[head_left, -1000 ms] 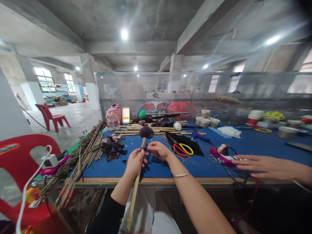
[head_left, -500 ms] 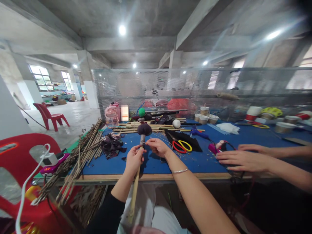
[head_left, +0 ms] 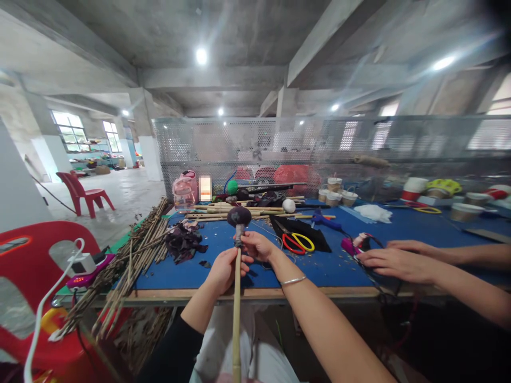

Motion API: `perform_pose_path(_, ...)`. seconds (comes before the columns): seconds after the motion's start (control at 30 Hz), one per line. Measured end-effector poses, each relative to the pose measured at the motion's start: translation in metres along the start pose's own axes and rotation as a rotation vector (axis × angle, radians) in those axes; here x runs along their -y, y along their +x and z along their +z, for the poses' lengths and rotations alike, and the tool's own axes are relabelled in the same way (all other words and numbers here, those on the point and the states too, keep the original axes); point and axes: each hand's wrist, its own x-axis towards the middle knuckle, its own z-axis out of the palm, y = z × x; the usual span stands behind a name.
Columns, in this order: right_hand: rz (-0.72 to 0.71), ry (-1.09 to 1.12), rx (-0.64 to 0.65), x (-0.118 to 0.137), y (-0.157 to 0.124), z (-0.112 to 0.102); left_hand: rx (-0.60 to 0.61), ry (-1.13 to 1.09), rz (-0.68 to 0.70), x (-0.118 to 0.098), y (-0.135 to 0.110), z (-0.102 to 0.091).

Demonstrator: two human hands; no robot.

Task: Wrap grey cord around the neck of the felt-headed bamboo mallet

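From my view, the left hand (head_left: 224,270) holds the stick (head_left: 237,308), its length running away to the dark knob (head_left: 239,216); the right hand (head_left: 257,246), nearer that knob, pinches the wrapped neck (head_left: 239,232) just beyond.

"What colours have you there?"
"My stick (head_left: 237,319) is pale yellow-green, its knob (head_left: 238,216) dark purple, the wrapping (head_left: 239,235) grey."
"And the worktop (head_left: 179,274)?"
"Blue, brown along the front edge (head_left: 319,293). Towards its back edge I see a green ball (head_left: 232,186) and a white ball (head_left: 288,206)."
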Motion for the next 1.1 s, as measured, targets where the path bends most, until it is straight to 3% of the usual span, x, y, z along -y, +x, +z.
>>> perform_pose_path(0.1, 0.001, -0.058, -0.033, -0.002, 0.002, -0.002, -0.149, 0.097, 0.033, 0.003, 0.003, 0.005)
perform_pose_path(0.2, -0.010, -0.115, -0.073, -0.004, 0.005, -0.003, -0.347, 0.317, 0.210, 0.006, 0.010, 0.005)
perform_pose_path(0.27, -0.014, -0.147, -0.097, -0.005, 0.005, -0.002, -0.392, 0.447, 0.305, 0.007, 0.013, 0.003)
perform_pose_path(0.37, -0.022, -0.189, -0.104, -0.005, 0.005, 0.001, -0.398, 0.477, 0.323, 0.009, 0.015, 0.000)
perform_pose_path(0.63, -0.021, -0.163, -0.127, -0.003, 0.003, 0.004, -0.413, 0.219, 0.277, 0.005, 0.011, -0.003)
perform_pose_path(0.87, -0.063, -0.074, -0.090, 0.003, -0.003, 0.007, -0.287, 0.163, 0.248, 0.001, 0.005, -0.001)
perform_pose_path(1.1, -0.061, -0.081, -0.080, 0.003, -0.003, 0.009, -0.251, 0.230, 0.254, 0.000, 0.001, 0.001)
